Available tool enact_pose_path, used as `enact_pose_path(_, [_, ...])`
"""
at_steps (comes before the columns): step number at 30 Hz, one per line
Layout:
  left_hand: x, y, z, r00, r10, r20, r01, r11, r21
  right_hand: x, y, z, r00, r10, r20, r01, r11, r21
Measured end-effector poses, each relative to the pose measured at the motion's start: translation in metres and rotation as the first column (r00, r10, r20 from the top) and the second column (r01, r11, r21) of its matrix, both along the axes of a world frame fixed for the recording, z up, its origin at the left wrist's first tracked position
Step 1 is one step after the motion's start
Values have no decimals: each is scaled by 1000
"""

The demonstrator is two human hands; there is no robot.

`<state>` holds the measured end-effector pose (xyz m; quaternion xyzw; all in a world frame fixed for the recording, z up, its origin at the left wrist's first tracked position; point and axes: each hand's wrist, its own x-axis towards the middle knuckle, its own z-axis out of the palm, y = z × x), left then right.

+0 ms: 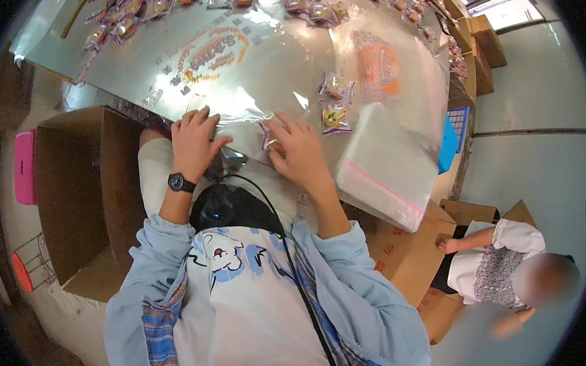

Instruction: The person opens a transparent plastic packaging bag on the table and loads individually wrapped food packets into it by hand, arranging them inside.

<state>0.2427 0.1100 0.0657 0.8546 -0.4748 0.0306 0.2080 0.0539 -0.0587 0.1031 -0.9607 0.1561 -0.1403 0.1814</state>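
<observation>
Fingers stretched out, my left hand (198,137) rests on the near edge of a large clear plastic bag (262,80) with orange print. A black watch is on that wrist. To its right, my right hand (295,146) curls its thumb and fingers around a small wrapped snack packet (267,138), which they partly cover. Two more packets (335,117) lie just beyond the right hand. Beside it is a stack of clear plastic bags (388,165) with a pink strip.
Many wrapped packets (156,3) are spread along the table's far side. An open cardboard box (97,198) stands at left, near a pink container (23,166). At right are more cartons (402,257), a blue bin (448,144) and another person (493,262).
</observation>
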Motion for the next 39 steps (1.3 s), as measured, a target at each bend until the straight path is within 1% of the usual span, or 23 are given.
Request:
enact_pose_path(1, [3,-1,-2,999,7,-41,-7,1000,7,7,3,-3,999,38,-6,-38,999,5])
enact_pose_path(3, [11,-2,-3,993,27,-112,-26,1000,10,10,4,-25,998,23,-53,-24,1000,-7])
enact_pose_path(4, [13,-1,-2,994,35,-99,-38,999,-32,12,3,-37,997,19,-70,-20,1000,-15])
enact_pose_path(7, [18,2,1,990,32,-138,-38,999,-35,7,1,-29,991,-24,-134,33,997,69])
enact_pose_path(10, [22,0,0,979,34,-202,-50,996,-78,8,-4,-19,980,-5,-198,23,996,86])
enact_pose_path(13, [29,3,3,977,45,-209,-65,994,-91,12,-5,-6,959,-65,-277,105,986,132])
enact_pose_path(16, [34,7,14,960,0,-279,-55,980,-192,11,-7,-4,964,-87,-250,116,988,104])
enact_pose_path(19, [26,4,28,968,47,-248,-132,932,-339,14,-7,9,955,-96,-279,129,986,101])
enact_pose_path(22, [18,2,21,957,50,-285,-167,901,-401,35,4,32,989,106,-100,-71,951,302])
enact_pose_path(25, [15,2,17,965,31,-259,-160,856,-493,62,18,21,977,201,-70,-157,904,398])
enact_pose_path(28, [15,6,18,982,57,-180,-146,832,-536,72,26,5,970,161,-182,-93,939,332])
enact_pose_path(31, [14,13,21,989,90,-120,-141,831,-538,73,28,-4,963,176,-205,-110,948,299])
enact_pose_path(34, [10,13,13,976,103,-192,-197,793,-577,68,21,-2,941,158,-298,-10,897,442])
enact_pose_path(37, [5,16,8,936,74,-344,-253,821,-512,64,14,16,942,80,-325,141,785,603])
enact_pose_path(39, [5,16,4,941,47,-336,-214,851,-479,59,8,19,961,69,-266,144,700,700])
